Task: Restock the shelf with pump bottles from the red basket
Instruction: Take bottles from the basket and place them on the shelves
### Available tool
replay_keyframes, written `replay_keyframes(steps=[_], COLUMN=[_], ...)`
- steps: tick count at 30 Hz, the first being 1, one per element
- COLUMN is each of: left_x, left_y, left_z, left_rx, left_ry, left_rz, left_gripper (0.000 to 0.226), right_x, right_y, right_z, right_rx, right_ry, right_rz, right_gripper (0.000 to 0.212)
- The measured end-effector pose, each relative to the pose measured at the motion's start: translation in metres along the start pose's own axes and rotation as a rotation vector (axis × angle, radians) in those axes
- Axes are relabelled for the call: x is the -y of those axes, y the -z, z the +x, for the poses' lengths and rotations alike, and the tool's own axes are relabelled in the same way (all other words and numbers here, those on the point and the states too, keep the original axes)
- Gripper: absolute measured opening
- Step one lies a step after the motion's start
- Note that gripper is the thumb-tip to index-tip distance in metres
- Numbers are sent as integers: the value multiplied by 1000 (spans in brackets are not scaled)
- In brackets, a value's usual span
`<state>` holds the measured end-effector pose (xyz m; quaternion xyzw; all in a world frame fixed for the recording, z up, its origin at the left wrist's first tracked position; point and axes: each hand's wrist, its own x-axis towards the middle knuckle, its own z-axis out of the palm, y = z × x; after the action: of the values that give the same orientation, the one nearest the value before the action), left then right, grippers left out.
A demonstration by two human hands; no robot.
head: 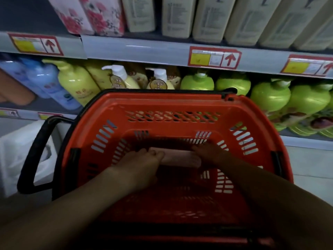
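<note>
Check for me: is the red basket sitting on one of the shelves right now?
No, the red basket stands in front of the shelf, both hands reaching inside.

Glossy plastic green bottles (270, 98) beside a matt, perforated red plastic basket (252, 123).

Top row: pink floral packs (86, 17) at left, cream refill bottles (207, 17) to the right. Price tags w/ red arrows (214, 57) along the shelf edge strip. White plastic bag (19, 152) at lower left, near a brown bottle (12, 89) and blue bottles (48, 83) on the lower row.
</note>
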<state>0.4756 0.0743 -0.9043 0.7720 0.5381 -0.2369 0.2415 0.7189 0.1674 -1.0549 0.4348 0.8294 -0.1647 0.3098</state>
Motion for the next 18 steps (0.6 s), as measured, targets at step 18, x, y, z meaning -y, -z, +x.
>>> replay_keyframes(steps=[18], left_x=[-7], left_y=[-27], left_z=[26], left_rx=[-41], left_ry=[2], left_rz=[-285], left_gripper=[128], right_x=[85], right_y=[125], right_z=[-103], right_rx=[-17], right_ry=[91], right_rz=[155], right_gripper=[36])
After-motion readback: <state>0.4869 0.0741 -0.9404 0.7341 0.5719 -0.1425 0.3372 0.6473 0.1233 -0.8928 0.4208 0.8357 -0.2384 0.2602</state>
